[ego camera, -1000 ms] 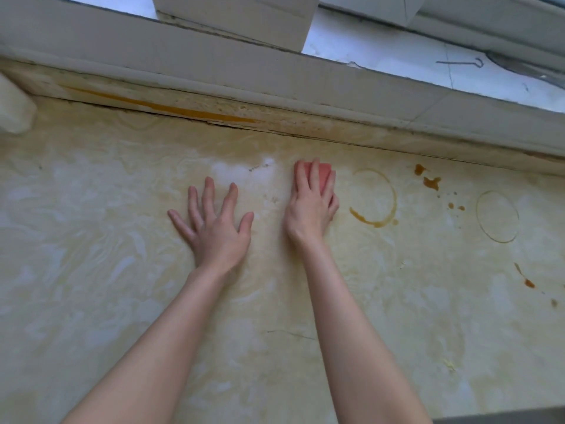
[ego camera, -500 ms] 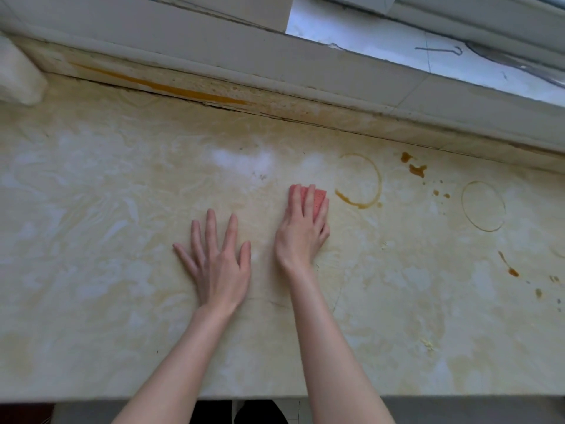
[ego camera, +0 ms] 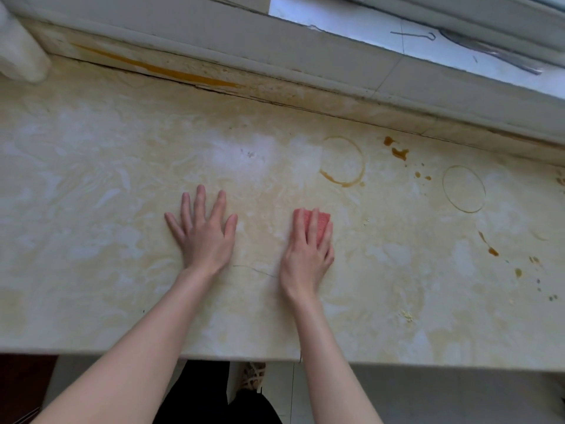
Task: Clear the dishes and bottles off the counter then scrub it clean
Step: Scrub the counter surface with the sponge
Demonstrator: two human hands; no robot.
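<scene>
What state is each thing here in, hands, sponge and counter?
left hand: flat on the counter, fingers spread, holding nothing.
right hand: presses the pink sponge with straight fingers.
pink sponge: on the counter, under the right hand.
counter: stained, not yet clean.
dark ring stain: unwiped, beyond the sponge.
faint ring stain: unwiped, farther right.

From where I stood, the counter [ego camera: 91, 270] stretched flat to either side of the left hand [ego camera: 204, 234] and right hand [ego camera: 307, 255], with a passable gap between them. A raised window ledge [ego camera: 305, 56] walled the back edge. A white object [ego camera: 21, 53] blocked the far left corner.
</scene>
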